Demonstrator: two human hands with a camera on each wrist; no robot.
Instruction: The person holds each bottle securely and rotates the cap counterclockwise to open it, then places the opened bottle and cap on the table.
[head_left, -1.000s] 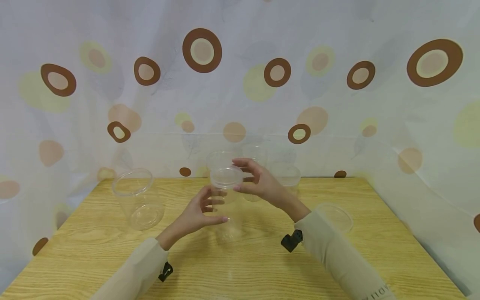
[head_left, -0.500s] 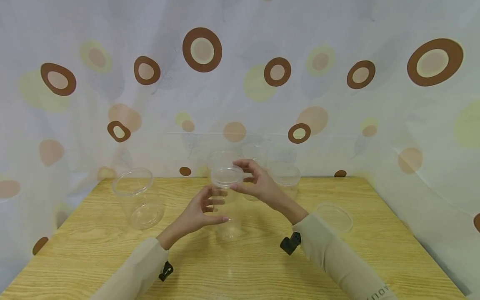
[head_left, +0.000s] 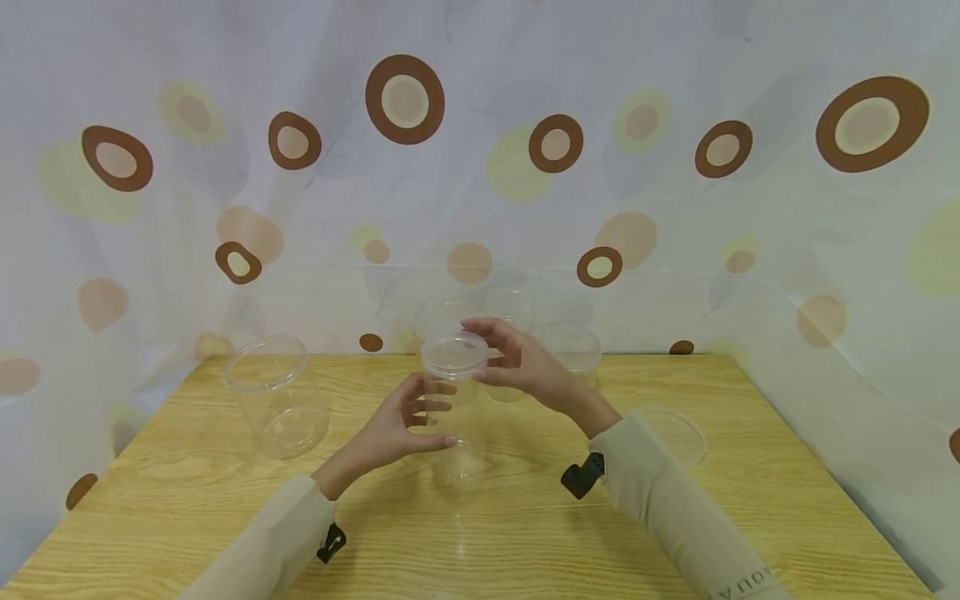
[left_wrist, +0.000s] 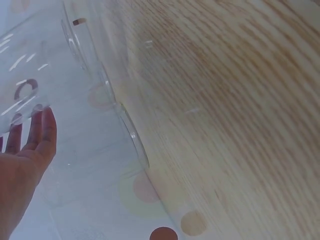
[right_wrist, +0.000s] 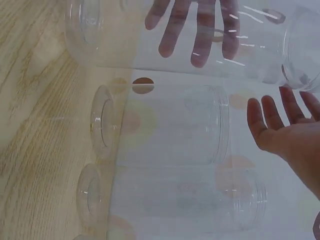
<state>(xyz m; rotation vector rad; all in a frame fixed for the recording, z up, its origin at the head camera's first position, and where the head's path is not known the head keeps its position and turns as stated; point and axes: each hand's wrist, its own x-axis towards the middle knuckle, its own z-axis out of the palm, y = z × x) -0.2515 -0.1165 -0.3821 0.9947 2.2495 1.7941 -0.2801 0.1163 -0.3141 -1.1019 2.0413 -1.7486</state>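
A tall clear plastic jar stands upright at the middle of the table, with a clear round lid on its top. My left hand holds the jar's side from the left, thumb in front and fingers behind; in the right wrist view those fingers show through the clear wall. At the top, my right hand grips the lid's right edge between thumb and fingers. In the left wrist view the left hand is partly cut off at the frame's edge.
A wide open clear tub stands to the left. A loose clear lid lies on the right, partly behind the right sleeve. More clear containers stand behind the hands, including one jar near the patterned cloth backdrop.
The right thumb and wrist shift slightly back and forth at the lid's edge, the thumb now a little farther right. The left hand and the other containers stay in place.
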